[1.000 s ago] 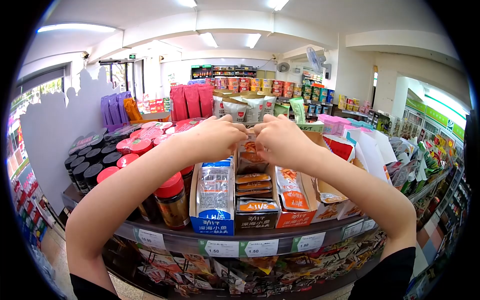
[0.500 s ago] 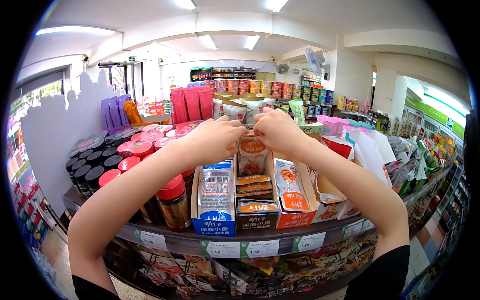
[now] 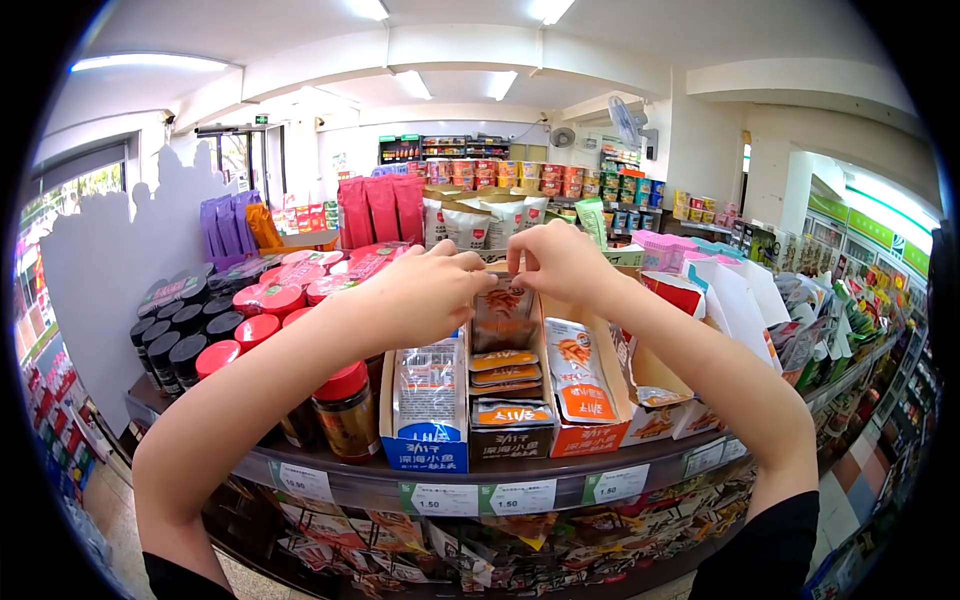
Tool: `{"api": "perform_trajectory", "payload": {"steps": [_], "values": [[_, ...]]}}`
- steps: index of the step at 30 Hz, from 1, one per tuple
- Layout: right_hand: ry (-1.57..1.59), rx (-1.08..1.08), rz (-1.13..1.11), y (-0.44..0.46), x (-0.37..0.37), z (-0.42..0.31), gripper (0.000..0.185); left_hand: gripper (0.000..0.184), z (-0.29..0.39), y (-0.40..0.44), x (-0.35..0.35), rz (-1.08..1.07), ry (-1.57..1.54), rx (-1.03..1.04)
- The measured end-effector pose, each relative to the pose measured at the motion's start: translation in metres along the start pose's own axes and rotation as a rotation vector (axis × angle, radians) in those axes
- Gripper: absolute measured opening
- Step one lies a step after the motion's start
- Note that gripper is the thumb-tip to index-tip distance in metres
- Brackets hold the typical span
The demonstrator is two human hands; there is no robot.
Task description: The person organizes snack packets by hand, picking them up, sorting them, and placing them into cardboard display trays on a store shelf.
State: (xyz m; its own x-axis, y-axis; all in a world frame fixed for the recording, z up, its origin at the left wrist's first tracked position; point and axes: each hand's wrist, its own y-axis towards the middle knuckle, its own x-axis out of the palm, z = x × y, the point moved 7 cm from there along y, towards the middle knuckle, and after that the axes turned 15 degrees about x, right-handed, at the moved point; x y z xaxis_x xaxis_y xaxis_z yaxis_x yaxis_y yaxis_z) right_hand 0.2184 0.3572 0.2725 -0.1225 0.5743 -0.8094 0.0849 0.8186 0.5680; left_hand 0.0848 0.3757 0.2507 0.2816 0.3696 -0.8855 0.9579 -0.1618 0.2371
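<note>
Glossy orange-brown packet (image 3: 503, 322) is seen at rear of dark box (image 3: 512, 442), long axis roughly upright, printed face turned toward camera. Top is flanked by left hand (image 3: 432, 287) and right hand (image 3: 560, 262), fingers curled; pinched or merely touched, cannot be told.

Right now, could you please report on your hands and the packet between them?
Left hand and right hand at top edge of standing packet, grip unclear. Packet inside dark-fronted box, behind stacked packets. Nothing visibly blocking either hand.
</note>
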Motion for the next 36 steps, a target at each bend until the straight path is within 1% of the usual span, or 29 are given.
{"api": "perform_trajectory", "payload": {"steps": [4, 5, 7, 8, 10, 11, 14, 15, 16, 18, 19, 22, 25, 27, 30, 31, 32, 34, 35, 36], "values": [[-0.073, -0.042, 0.05, -0.003, 0.002, -0.01, 0.014, 0.042, 0.017, -0.003, -0.007, 0.034, -0.015, 0.097], [-0.084, -0.076, 0.068, -0.003, 0.004, -0.011, 0.014, 0.037, 0.02, -0.005, -0.008, 0.07, -0.039, 0.136], [-0.105, -0.142, 0.103, -0.002, 0.008, -0.013, 0.013, 0.032, 0.012, -0.005, -0.009, 0.028, -0.016, 0.041], [-0.096, -0.142, 0.131, -0.002, 0.007, -0.011, 0.013, 0.03, 0.009, -0.005, -0.01, 0.007, -0.006, -0.006], [-0.078, -0.144, 0.188, -0.002, -0.006, -0.016, 0.011, 0.027, -0.005, -0.01, -0.019, 0.166, -0.052, -0.171], [-0.015, -0.129, 0.195, 0.0, -0.018, -0.015, 0.01, 0.026, -0.012, -0.014, -0.023, 0.248, -0.074, -0.255], [0.137, -0.066, 0.235, 0.001, -0.067, -0.011, 0.013, 0.029, -0.026, -0.024, -0.031, 0.424, -0.166, -0.314], [0.229, 0.014, 0.209, 0.0, -0.082, -0.005, 0.013, 0.029, -0.035, -0.027, -0.029, 0.523, -0.187, -0.304], [0.321, 0.096, 0.183, -0.001, -0.09, 0.002, 0.014, 0.028, -0.038, -0.028, -0.031, 0.544, -0.243, -0.308], [0.382, 0.091, 0.248, -0.005, -0.102, 0.014, 0.016, 0.025, -0.041, -0.029, -0.034, 0.585, -0.356, -0.314], [0.413, 0.089, 0.28, -0.007, -0.105, 0.018, 0.017, 0.024, -0.04, -0.026, -0.037, 0.612, -0.428, -0.257], [0.606, 0.211, 0.201, -0.017, -0.091, 0.029, 0.015, 0.024, -0.038, -0.03, -0.03, 0.552, -0.592, -0.4], [0.704, 0.261, 0.124, -0.023, -0.072, 0.039, 0.015, 0.024, -0.041, -0.034, -0.023, 0.566, -0.684, -0.431], [0.744, 0.29, 0.063, -0.027, -0.063, 0.043, 0.016, 0.022, -0.041, -0.036, -0.026, 0.58, -0.686, -0.427], [0.67, 0.339, -0.202, -0.029, -0.049, 0.043, 0.02, 0.019, -0.04, -0.039, -0.039, 0.654, -0.656, -0.402], [0.611, 0.315, -0.222, -0.031, -0.05, 0.039, 0.028, 0.018, -0.04, -0.039, -0.045, 0.688, -0.64, -0.389], [0.475, 0.266, -0.173, -0.033, -0.057, 0.032, 0.035, 0.016, -0.037, -0.038, -0.054, 0.718, -0.488, -0.343], [0.269, 0.183, 0.133, -0.038, -0.073, 0.018, 0.037, 0.013, -0.026, -0.034, -0.072, 0.767, -0.185, -0.253], [0.27, 0.115, 0.17, -0.038, -0.075, 0.007, 0.036, 0.008, -0.016, -0.031, -0.082, 0.785, -0.035, -0.197], [0.27, 0.048, 0.206, -0.038, -0.078, -0.006, 0.035, 0.007, -0.006, -0.026, -0.087, 0.779, 0.051, -0.175]]}}
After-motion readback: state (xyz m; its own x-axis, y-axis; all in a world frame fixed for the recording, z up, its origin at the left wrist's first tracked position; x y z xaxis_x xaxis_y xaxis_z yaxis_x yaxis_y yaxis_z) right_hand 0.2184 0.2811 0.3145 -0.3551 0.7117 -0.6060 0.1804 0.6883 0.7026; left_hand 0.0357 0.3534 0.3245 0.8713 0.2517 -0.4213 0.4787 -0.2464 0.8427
